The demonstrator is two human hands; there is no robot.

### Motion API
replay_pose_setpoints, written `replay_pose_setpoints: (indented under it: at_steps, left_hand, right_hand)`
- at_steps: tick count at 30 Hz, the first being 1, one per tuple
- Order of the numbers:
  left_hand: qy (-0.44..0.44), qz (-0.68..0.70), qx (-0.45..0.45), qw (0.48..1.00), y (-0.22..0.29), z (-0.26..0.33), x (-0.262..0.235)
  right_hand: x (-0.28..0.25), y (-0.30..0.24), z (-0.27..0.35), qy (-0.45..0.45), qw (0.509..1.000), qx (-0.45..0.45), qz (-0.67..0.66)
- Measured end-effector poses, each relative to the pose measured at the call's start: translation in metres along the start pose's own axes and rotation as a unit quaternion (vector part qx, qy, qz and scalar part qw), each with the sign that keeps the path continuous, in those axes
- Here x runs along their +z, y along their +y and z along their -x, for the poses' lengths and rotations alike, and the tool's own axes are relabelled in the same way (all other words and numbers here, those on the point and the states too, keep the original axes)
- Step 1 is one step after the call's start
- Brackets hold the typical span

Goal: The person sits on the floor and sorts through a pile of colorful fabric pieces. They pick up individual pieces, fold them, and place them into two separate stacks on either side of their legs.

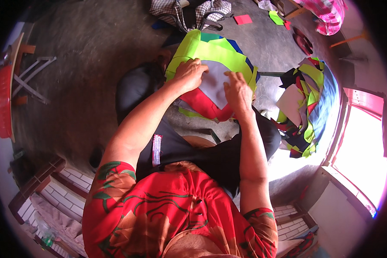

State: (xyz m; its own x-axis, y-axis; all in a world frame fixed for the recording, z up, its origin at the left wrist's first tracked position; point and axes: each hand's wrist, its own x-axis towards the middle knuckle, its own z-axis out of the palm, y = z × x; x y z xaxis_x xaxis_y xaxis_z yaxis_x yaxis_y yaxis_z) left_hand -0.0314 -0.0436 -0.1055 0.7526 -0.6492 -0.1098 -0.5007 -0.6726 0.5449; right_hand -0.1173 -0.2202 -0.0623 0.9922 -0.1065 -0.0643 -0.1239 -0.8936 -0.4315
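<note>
Between my knees lies a heap of cut cloth pieces, with a grey cloth piece point(216, 88) on top. Lime-green cloth point(221, 52) spreads behind it, and red cloth point(198, 102) shows on the near side. My left hand point(190, 75) is at the left edge of the grey piece, its fingers bent and closed on it. At the right edge, my right hand point(238, 91) also has curled fingers pinching the grey piece. The exact fingertip contact is hard to make out. Blue and green cloth peeks out at the heap's far edge.
On the right stands a large pile of mixed cloth scraps point(307, 107), beside a bright doorway point(361, 146). A checked bag point(193, 13) lies on the floor ahead. Small red point(243, 19) and green scraps point(276, 18) and dark sandals point(303, 42) lie farther off. A red tub point(2, 101) is at far left.
</note>
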Motion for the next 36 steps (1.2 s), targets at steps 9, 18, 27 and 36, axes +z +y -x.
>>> replay_pose_setpoints:
  at_steps: [9,18,27,36]
  left_hand:
    - [0.054,-0.005,0.102,0.993,0.019,-0.001,-0.012]
    - [-0.035,-0.115,0.159,0.98,0.015,0.005,0.013]
    - [-0.082,-0.121,0.125,0.981,0.021,0.002,0.009]
    - [-0.072,-0.122,0.128,0.982,0.021,0.001,0.014]
  right_hand:
    - [0.039,0.021,0.01,-0.067,0.992,-0.019,0.109]
    - [0.034,0.014,0.012,-0.073,0.993,-0.003,0.091]
    - [0.042,0.016,0.013,-0.053,0.997,-0.006,0.063]
    - [0.043,0.016,0.016,-0.061,0.996,-0.015,0.069]
